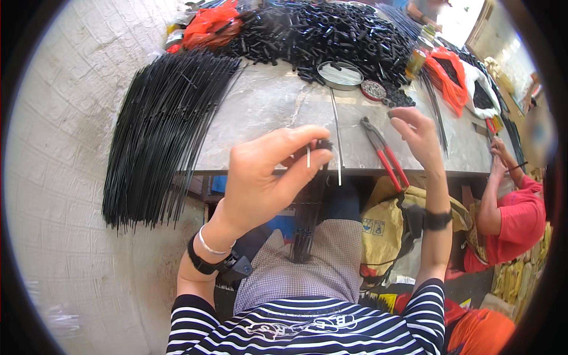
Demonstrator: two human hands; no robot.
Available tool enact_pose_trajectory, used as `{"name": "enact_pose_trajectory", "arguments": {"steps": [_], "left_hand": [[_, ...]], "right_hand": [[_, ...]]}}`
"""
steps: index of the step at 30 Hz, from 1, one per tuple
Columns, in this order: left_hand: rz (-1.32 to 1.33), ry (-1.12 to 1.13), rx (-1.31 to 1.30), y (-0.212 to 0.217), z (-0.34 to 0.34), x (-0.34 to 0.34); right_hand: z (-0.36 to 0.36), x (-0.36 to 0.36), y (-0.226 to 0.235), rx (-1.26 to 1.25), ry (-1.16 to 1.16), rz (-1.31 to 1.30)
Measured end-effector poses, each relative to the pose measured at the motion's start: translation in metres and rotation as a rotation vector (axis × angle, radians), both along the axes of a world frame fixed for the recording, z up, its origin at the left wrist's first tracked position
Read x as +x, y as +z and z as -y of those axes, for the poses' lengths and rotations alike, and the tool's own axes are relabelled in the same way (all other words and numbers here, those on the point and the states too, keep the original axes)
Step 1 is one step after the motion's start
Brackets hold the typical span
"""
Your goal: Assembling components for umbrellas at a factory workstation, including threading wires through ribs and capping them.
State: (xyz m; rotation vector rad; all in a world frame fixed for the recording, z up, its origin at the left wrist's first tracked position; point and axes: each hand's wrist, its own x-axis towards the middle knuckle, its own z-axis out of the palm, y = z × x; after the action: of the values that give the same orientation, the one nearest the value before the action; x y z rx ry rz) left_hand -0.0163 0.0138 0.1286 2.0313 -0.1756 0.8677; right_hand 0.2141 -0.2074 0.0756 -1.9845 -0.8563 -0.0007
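Observation:
My left hand (266,171) is closed around the top of a bundle of thin black rods (303,239), which hangs down over my lap. A short, thin silver pin (308,156) sticks down between its fingers. My right hand (418,137) is raised over the table, thumb and forefinger drawn together; whatever they pinch, if anything, is too small to make out. Red-handled cutting pliers (387,158) lie between my hands, jaws away from me. A long thin metal rod (337,127) lies beside them, its near end jutting past the table edge.
Many black rods (168,118) are stacked at the left. Behind are heaped short black tubes (331,29), a round tin (340,84) of silver pins and a dish (373,90) of small metal parts. A co-worker in red (515,219) works at the right, near orange (452,89) and white bags (480,89).

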Motion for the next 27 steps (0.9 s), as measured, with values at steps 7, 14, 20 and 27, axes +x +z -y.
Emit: {"name": "enact_pose_trajectory", "arguments": {"steps": [7, 14, 20, 27], "left_hand": [[-0.005, 0.02, -0.086, -0.002, 0.011, 0.003], [-0.007, -0.025, -0.138, -0.001, 0.014, 0.005], [0.0, 0.004, -0.068, 0.0, 0.011, -0.002], [-0.019, -0.153, -0.119, 0.002, 0.002, -0.007]], "right_hand": [[-0.035, -0.131, 0.124, 0.08, 0.394, 0.311], [-0.05, -0.142, 0.135, -0.277, 0.319, 0.656], [-0.052, -0.153, 0.138, -0.346, 0.317, 0.729], [-0.054, -0.155, 0.13, -0.301, 0.289, 0.801]]}}
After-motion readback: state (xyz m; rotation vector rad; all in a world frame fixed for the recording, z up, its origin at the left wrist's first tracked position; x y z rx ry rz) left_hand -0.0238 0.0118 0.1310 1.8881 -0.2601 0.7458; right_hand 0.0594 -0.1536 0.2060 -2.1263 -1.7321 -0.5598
